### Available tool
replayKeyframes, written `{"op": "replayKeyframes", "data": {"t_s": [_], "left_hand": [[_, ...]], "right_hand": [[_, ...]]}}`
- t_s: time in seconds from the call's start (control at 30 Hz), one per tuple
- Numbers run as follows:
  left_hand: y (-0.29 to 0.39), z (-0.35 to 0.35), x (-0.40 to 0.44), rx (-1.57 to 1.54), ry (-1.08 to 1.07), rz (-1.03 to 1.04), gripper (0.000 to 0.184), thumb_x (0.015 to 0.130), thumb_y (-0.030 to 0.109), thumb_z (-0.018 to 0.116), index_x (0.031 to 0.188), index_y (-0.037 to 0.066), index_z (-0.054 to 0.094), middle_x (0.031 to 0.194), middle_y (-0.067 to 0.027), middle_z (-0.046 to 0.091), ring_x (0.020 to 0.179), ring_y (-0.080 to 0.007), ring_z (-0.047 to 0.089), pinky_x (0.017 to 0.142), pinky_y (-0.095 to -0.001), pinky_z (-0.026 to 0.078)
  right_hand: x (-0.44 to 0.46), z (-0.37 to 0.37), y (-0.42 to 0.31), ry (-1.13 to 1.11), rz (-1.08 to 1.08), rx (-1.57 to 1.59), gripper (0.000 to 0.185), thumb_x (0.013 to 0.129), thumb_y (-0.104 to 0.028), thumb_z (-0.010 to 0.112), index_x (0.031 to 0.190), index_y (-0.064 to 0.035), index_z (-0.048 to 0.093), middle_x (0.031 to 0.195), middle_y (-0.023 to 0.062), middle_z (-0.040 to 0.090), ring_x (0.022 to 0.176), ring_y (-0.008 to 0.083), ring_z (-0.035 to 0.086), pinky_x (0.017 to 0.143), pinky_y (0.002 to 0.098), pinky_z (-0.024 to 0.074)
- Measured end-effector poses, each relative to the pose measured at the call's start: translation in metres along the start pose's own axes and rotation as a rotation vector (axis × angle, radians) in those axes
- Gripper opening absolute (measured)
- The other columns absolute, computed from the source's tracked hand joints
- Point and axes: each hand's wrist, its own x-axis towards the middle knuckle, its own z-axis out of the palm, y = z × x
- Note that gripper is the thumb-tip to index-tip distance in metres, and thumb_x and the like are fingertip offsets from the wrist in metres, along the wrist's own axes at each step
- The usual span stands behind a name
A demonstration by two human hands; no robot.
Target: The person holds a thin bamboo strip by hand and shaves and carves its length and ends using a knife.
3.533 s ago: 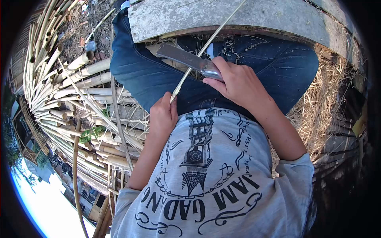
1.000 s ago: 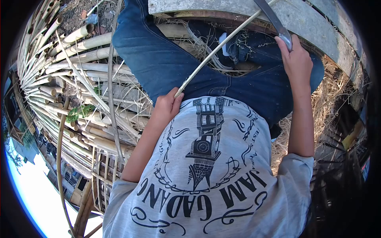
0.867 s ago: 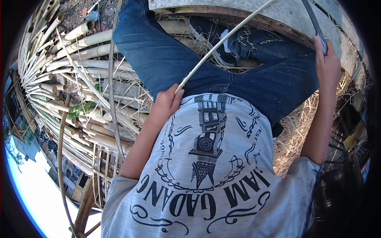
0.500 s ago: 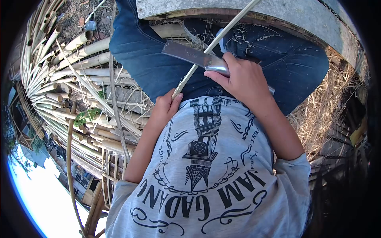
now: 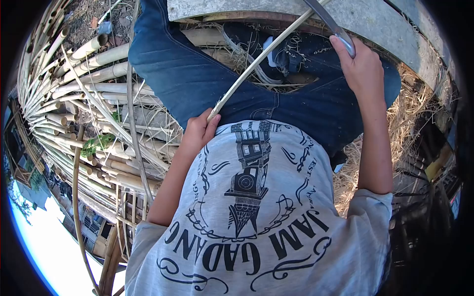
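A thin pale bamboo strip [image 5: 261, 58] runs diagonally over my lap up to the grey board. Its near end, with small frayed fibres, is pinched in my left hand [image 5: 198, 130] beside my waist. My right hand [image 5: 363, 69] is wrapped round the metal handle of a knife [image 5: 332, 22], out over the board's front edge. The knife's dark blade points up and left and meets or crosses the strip near the top of the view; whether it touches cannot be made out.
The grey board [image 5: 237, 9] spans the top, its edge above my crossed legs. Many bamboo poles [image 5: 116, 93] lie stacked at the left, with a long upright stick [image 5: 76, 197] among them. Straw-like shavings [image 5: 405, 118] cover the ground at the right.
Since half a second ago my right hand has moved the knife up and right along the strip, from above my lap to the board. My left hand still holds the near end.
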Motion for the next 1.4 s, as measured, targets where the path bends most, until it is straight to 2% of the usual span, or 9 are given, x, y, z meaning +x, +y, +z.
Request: {"op": "replayKeyframes", "data": {"t_s": [0.2, 0.3, 0.53, 0.67, 0.77, 0.9, 1.0, 1.23, 1.4], "left_hand": [[0.004, -0.001, 0.003, -0.029, -0.03, -0.06, 0.021, 0.097, 0.02, 0.056, 0.09, 0.001, 0.058, 0.057, -0.0175, 0.051, 0.048, -0.0335, 0.054, 0.05, -0.0377, 0.042], [0.003, -0.002, 0.001, -0.022, -0.02, -0.031, 0.022, 0.097, 0.02, 0.056, 0.09, 0.0, 0.059, 0.056, -0.0174, 0.051, 0.048, -0.0327, 0.054, 0.049, -0.0376, 0.042], [0.004, -0.001, 0.004, -0.044, -0.007, -0.007, 0.022, 0.097, 0.02, 0.057, 0.089, 0.0, 0.059, 0.055, -0.0174, 0.05, 0.048, -0.0331, 0.054, 0.049, -0.0382, 0.042], [-0.008, -0.002, -0.001, -0.046, -0.032, -0.003, 0.022, 0.097, 0.02, 0.056, 0.087, 0.0, 0.058, 0.055, -0.0172, 0.048, 0.047, -0.0324, 0.052, 0.049, -0.0382, 0.041], [-0.006, -0.005, 0.005, -0.08, -0.08, -0.027, 0.021, 0.098, 0.019, 0.055, 0.087, 0.001, 0.057, 0.056, -0.0151, 0.045, 0.046, -0.0245, 0.046, 0.05, -0.0364, 0.039], [-0.003, -0.01, 0.01, -0.15, -0.158, -0.093, 0.026, 0.1, 0.022, 0.052, 0.086, 0.001, 0.056, 0.054, -0.0072, 0.043, 0.05, -0.0149, 0.04, 0.05, -0.0328, 0.037], [-0.014, -0.017, 0.013, -0.416, -0.335, -0.214, 0.039, 0.103, 0.031, 0.047, 0.076, 0.004, 0.052, 0.058, 0.0079, 0.038, 0.054, -0.0065, 0.033, 0.05, -0.0259, 0.032], [-0.006, -0.031, 0.023, -0.522, -0.528, -0.353, 0.044, 0.103, 0.035, 0.045, 0.066, 0.011, 0.046, 0.057, 0.0077, 0.04, 0.051, -0.0029, 0.033, 0.047, -0.0233, 0.028], [-0.012, -0.024, 0.013, -0.404, -0.418, -0.29, 0.041, 0.101, 0.037, 0.049, 0.073, 0.007, 0.051, 0.06, 0.0079, 0.04, 0.056, -0.0045, 0.033, 0.05, -0.0251, 0.03]], "right_hand": [[-0.039, 0.044, -0.051, -0.202, -0.22, 0.099, 0.067, 0.08, -0.07, 0.058, 0.072, -0.004, 0.062, 0.058, 0.0155, 0.063, 0.057, 0.0342, 0.066, 0.053, 0.043, 0.0536], [-0.037, 0.045, -0.051, -0.185, -0.242, 0.07, 0.059, 0.081, -0.063, 0.062, 0.073, -0.0053, 0.059, 0.061, 0.0152, 0.063, 0.059, 0.0352, 0.065, 0.054, 0.0448, 0.0523], [-0.021, 0.033, -0.016, 0.009, -0.335, -0.106, 0.066, 0.077, -0.073, 0.057, 0.07, -0.0075, 0.059, 0.059, 0.0122, 0.064, 0.056, 0.0307, 0.066, 0.048, 0.0398, 0.052], [0.01, -0.002, 0.021, 0.023, 0.168, -0.128, 0.067, 0.085, -0.067, 0.054, 0.085, -0.0006, 0.065, 0.074, 0.023, 0.066, 0.076, 0.0434, 0.065, 0.067, 0.0491, 0.0506], [0.022, -0.028, 0.057, -0.006, 0.217, -0.161, 0.069, 0.086, -0.067, 0.053, 0.082, 0.0008, 0.066, 0.075, 0.0258, 0.065, 0.076, 0.045, 0.065, 0.067, 0.0482, 0.0498], [-0.015, -0.026, 0.007, -0.124, 0.129, -0.034, 0.062, 0.084, -0.061, 0.062, 0.076, 0.0007, 0.062, 0.064, 0.0212, 0.062, 0.068, 0.0429, 0.063, 0.061, 0.047, 0.049], [-0.034, 0.005, -0.027, -0.164, -0.023, 0.138, 0.061, 0.082, -0.061, 0.065, 0.067, -0.0018, 0.058, 0.058, 0.0171, 0.06, 0.057, 0.0384, 0.063, 0.053, 0.0442, 0.05], [-0.041, 0.054, -0.068, -0.195, -0.198, 0.129, 0.072, 0.078, -0.073, 0.057, 0.065, -0.0023, 0.06, 0.057, 0.0153, 0.063, 0.054, 0.0326, 0.066, 0.049, 0.0409, 0.0531], [-0.034, 0.048, -0.061, -0.182, -0.272, 0.067, 0.074, 0.077, -0.075, 0.056, 0.064, -0.0028, 0.06, 0.056, 0.014, 0.062, 0.051, 0.0306, 0.065, 0.046, 0.0395, 0.0525]]}}
